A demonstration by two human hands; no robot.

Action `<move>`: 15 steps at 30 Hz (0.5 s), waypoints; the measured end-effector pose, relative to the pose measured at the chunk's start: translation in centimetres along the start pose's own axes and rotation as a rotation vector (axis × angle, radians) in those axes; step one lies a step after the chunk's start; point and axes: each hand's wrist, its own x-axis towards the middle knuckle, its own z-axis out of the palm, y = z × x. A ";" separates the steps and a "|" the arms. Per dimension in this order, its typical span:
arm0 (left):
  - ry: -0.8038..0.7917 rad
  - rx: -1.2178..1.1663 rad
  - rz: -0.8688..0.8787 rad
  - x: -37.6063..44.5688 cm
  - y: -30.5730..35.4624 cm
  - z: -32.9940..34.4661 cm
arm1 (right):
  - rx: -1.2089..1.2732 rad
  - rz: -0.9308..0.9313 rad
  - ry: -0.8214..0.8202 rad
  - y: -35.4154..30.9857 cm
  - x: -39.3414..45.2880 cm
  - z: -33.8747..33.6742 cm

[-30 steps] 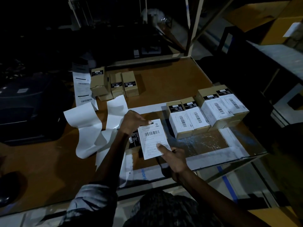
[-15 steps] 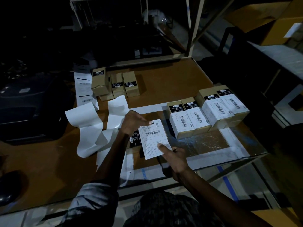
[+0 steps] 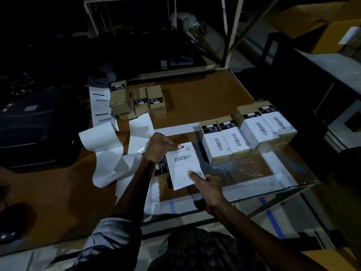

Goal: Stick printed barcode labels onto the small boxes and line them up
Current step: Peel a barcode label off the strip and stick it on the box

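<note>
Hardly anything has shifted since a second ago: both hands sit where they were, and the white rectangular barcode label (image 3: 182,165) has only settled a touch flatter. My left hand (image 3: 159,146) pinches its far corner between thumb and curled fingers, while my right hand (image 3: 208,189) presses its near edge with a straight forefinger, the other fingers loosely curled below. Under the label, between my hands, lies the small brown cardboard box with a black sticker (image 3: 161,167), mostly covered, so I cannot tell how squarely the paper sits on it.

Beyond my right hand, four labelled brown boxes (image 3: 248,133) stand side by side in a row on the brown wooden desk (image 3: 195,98). Beyond my left hand wait the unlabelled brown boxes (image 3: 138,101), and just to its left curls the peeled white backing paper (image 3: 109,151).

Trouble I expect: the label overhangs the box toward me, so pressing it down crooked would crease it across the barcode. Dim light makes the edges hard to judge. Pushing unevenly could also slide the box sideways.
</note>
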 end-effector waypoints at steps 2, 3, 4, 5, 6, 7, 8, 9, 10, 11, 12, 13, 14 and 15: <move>-0.019 0.004 0.019 -0.4 0.1 0.0 | -0.012 -0.007 0.002 -0.1 -0.1 0.0; -0.038 0.014 0.030 -0.5 0.2 -0.2 | -0.017 -0.011 0.005 -0.2 -0.1 0.0; -0.066 0.029 0.038 -0.6 0.2 -0.3 | -0.022 -0.013 0.009 -0.2 -0.2 0.0; -0.098 0.047 0.046 -0.6 0.2 -0.5 | -0.023 -0.014 0.010 -0.3 -0.3 0.0; -0.127 0.062 0.053 -0.7 0.2 -0.7 | -0.021 -0.015 0.010 -0.4 -0.3 0.1; -0.152 0.076 0.058 -0.7 0.2 -0.9 | -0.019 -0.018 0.013 -0.4 -0.4 0.1; -0.168 0.082 0.062 -0.8 0.2 -1.1 | -0.020 -0.025 0.020 -0.5 -0.4 0.2; -0.172 0.093 0.064 -0.8 0.3 -1.2 | -0.027 -0.030 0.024 -0.5 -0.4 0.3; -0.166 0.102 0.066 -0.8 0.3 -1.1 | -0.035 -0.028 0.022 -0.6 -0.3 0.2; -0.149 0.121 0.066 -0.9 0.3 -1.0 | -0.042 -0.019 0.013 -0.7 -0.3 0.2; -0.124 0.138 0.061 -1.0 0.3 -0.9 | -0.044 -0.007 -0.004 -0.8 -0.3 0.1; -0.097 0.159 0.057 -1.2 0.3 -0.8 | -0.048 0.004 -0.028 -1.0 -0.3 0.0; -0.072 0.180 0.056 -1.3 0.2 -0.6 | -0.048 0.015 -0.055 -1.2 -0.2 -0.2; -0.051 0.203 0.051 -1.6 0.2 -0.5 | -0.051 0.025 -0.081 -1.4 -0.2 -0.3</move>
